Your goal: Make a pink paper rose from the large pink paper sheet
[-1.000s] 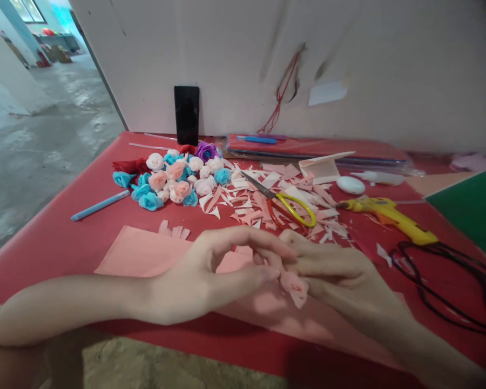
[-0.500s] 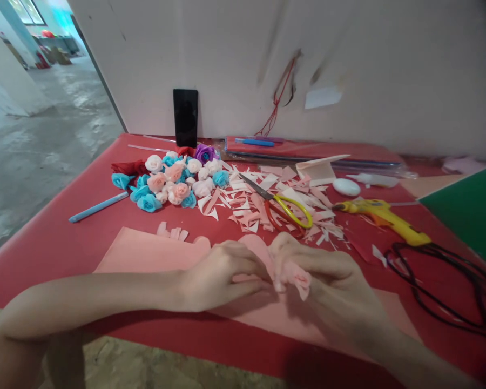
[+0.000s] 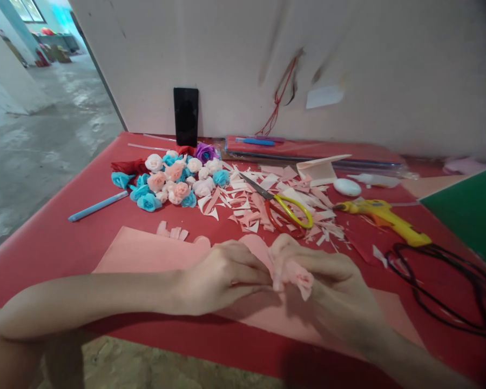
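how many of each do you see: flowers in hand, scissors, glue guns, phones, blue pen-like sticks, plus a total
Pink paper flower in hand: 1
Metal scissors with yellow and red handles: 1
Yellow glue gun with black cord: 1
Black rectangular phone: 1
Slim blue pen-like sticks: 2
Total: 6

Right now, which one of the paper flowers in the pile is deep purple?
The purple flower, just right of the phone, with a red flower on its left; the others look blue, red, pink or whitish.
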Tool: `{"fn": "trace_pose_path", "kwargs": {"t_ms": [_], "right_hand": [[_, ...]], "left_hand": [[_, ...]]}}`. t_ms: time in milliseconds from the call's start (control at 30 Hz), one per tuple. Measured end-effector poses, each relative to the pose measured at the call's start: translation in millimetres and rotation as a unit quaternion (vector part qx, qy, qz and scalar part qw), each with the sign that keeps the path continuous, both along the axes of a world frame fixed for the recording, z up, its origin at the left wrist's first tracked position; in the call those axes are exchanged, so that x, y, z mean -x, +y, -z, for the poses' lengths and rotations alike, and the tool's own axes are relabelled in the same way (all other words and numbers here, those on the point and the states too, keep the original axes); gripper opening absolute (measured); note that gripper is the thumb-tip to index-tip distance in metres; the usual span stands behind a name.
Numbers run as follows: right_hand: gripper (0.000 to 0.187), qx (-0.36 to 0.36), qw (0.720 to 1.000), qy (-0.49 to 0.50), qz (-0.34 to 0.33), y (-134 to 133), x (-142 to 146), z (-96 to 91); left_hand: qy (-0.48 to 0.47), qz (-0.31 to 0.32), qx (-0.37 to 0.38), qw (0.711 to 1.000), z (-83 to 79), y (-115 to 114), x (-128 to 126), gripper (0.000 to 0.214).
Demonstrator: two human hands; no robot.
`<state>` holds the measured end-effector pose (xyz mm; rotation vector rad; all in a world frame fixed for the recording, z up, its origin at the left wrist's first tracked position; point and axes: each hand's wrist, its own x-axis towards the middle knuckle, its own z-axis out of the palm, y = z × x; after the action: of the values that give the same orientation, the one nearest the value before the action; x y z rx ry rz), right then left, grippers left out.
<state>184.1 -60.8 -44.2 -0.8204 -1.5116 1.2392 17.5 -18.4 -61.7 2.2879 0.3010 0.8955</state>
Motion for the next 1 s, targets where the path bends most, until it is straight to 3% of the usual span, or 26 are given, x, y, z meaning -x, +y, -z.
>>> {"fn": "trace_pose_path", "kwargs": {"t_ms": [300, 533, 733, 867, 933, 1000], "right_hand": [[0.026, 0.041, 0.999, 0.032, 0.004, -3, 1, 0.2], [0.018, 0.06, 0.996, 0.062, -0.016, -1, 0, -0.2], [0.022, 0.063, 0.997, 0.04, -0.002, -3, -2, 1.5], [0.023, 0.055, 0.997, 0.009, 0.049, -3, -7, 0.2], [0.024, 0.072, 0.994, 0.011, 0.078, -2, -10, -2.3], [0.022, 0.093, 0.991, 0.008, 0.093, 0, -13, -5.6]], "left_hand": [[-0.009, -0.002, 0.012, 1.0, 1.4, -2, -1, 0.022], [0.016, -0.008, 0.017, 1.0, 0.4, -2, 0, 0.023], [0.011, -0.002, 0.015, 1.0, 0.4, -1, -2, 0.023], [0.066, -0.006, 0.004, 0.998, -8.7, 12, 0, 0.013], [0.125, -0.07, 0.004, 0.99, -14.6, 26, 6, 0.014], [0.142, -0.091, -0.006, 0.986, -17.3, 43, 12, 0.016]]}}
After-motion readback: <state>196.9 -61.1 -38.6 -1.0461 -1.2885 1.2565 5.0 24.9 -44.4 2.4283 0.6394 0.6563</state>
